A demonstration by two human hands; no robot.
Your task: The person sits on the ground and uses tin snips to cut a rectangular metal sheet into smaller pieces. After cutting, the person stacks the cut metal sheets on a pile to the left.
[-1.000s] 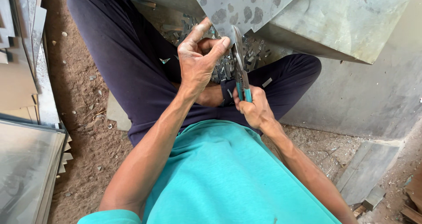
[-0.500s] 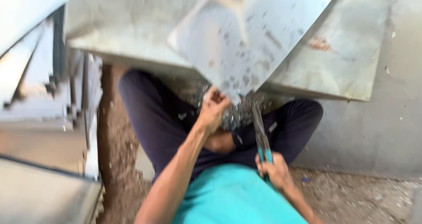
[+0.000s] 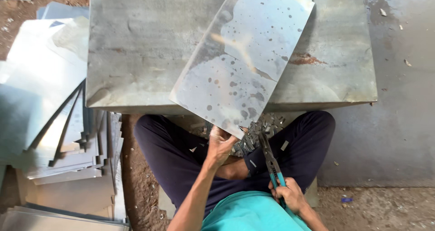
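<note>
My left hand [image 3: 220, 145] grips the near corner of a spotted rectangular metal sheet [image 3: 244, 59] that lies tilted across a large grey metal slab [image 3: 136, 45]. My right hand [image 3: 290, 195] holds the teal handles of tin snips [image 3: 268, 156], whose blades point up at the sheet's near edge. A pile of small metal offcuts [image 3: 258, 131] lies between my crossed legs in dark trousers, just below the sheet's corner.
A fanned stack of cut metal sheets [image 3: 50, 117] lies to my left on the dirt ground. More sheets [image 3: 59, 213] lie at the bottom left. Grey concrete floor [image 3: 403, 104] extends to the right of the slab.
The view has risen and pulled back, showing the whole sheet and slab. My left hand has moved from the snips' blades to the sheet's corner. The snips stay in my right hand.
</note>
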